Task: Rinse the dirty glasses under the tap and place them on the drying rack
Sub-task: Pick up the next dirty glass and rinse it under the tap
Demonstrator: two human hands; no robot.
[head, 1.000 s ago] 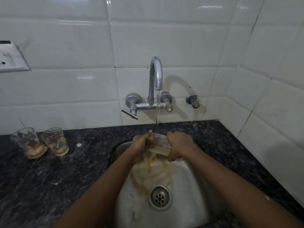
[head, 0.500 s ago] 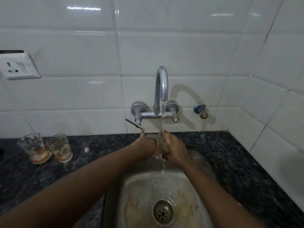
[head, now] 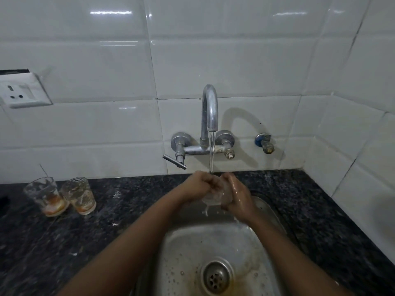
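A clear glass (head: 211,198) sits upright between my two hands under the running tap (head: 210,110), over the back of the steel sink (head: 183,253). My left hand (head: 197,186) grips its left side and rim. My right hand (head: 237,197), wet, wraps its right side. Water falls from the spout into the glass and drips from its base. Two dirty glasses with orange residue stand on the counter at the left, one (head: 46,196) beside the other (head: 79,195). No drying rack shows.
The dark speckled granite counter (head: 128,210) surrounds the sink. The tap's lever handle (head: 174,161) sticks out to the left. A small wall valve (head: 265,143) sits right of the tap. A wall socket (head: 19,90) is at the far left. The drain (head: 217,277) lies in the sink bottom.
The glass has gone from tilted and pouring orange liquid into the sink to upright under the stream. The orange stain in the sink has largely washed away. The view has dropped slightly.
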